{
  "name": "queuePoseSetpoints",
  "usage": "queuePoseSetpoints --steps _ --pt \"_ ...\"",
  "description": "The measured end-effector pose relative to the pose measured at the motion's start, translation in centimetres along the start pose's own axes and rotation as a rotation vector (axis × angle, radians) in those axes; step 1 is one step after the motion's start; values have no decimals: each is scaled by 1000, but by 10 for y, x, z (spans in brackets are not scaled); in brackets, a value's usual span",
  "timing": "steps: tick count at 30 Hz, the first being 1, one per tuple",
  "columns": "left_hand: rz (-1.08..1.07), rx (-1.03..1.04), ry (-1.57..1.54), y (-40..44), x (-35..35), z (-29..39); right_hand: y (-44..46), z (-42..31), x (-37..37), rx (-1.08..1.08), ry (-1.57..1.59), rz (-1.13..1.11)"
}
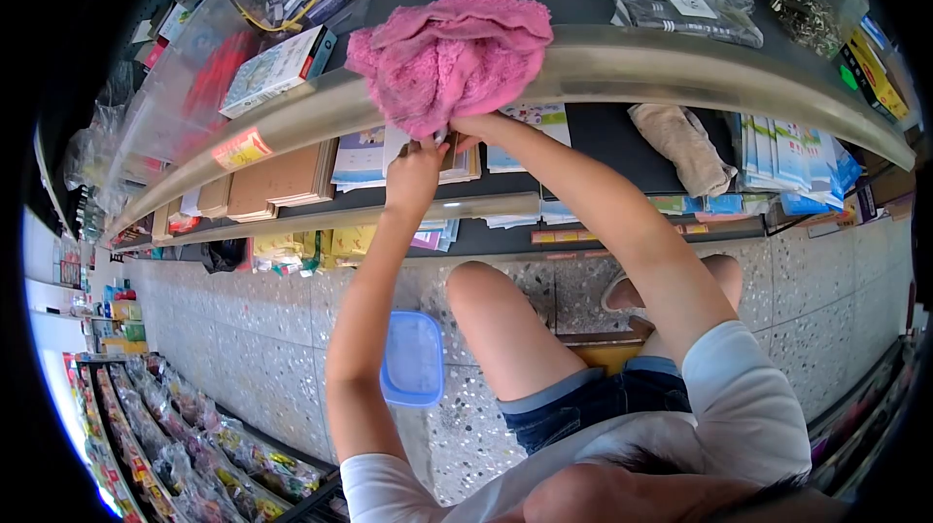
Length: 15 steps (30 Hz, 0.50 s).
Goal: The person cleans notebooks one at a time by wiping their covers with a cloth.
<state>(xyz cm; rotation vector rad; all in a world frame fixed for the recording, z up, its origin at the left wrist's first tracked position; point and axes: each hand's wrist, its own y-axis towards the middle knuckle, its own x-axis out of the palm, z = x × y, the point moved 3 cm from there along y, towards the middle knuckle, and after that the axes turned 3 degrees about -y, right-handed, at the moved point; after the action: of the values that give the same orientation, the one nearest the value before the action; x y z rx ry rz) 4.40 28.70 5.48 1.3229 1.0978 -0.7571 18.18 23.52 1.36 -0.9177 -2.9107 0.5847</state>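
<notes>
L hand (416, 171) & R hand (474, 128) meet below pink cloth (452, 56), upper ctr of frame, by bklts (360, 161), ctr-left; L grip curled, R part-hidden, contents can't tell; best keep bklts square, cloth clear of fingers

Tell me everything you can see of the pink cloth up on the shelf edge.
The pink cloth looks like fluffy towelling with darker patches. It lies crumpled in loose folds across the pale front rail of the upper shelf, its lower end hanging by the left hand and right hand. Whether either hand touches it is unclear.
</notes>
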Motion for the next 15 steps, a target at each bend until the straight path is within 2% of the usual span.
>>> queuePoseSetpoints --steps 2,4,9,15 --pt "52 65 39 -4 7 4 -5 3 -6 -41 -20 111" --pt "7 39 83 -8 13 7 -9 8 -14 -74 6 172" --pt "132 107 99 -16 21 13 6 17 -17 -52 78 205" --pt "-5 122 12 -17 4 11 28 34 -18 -95 98 191"
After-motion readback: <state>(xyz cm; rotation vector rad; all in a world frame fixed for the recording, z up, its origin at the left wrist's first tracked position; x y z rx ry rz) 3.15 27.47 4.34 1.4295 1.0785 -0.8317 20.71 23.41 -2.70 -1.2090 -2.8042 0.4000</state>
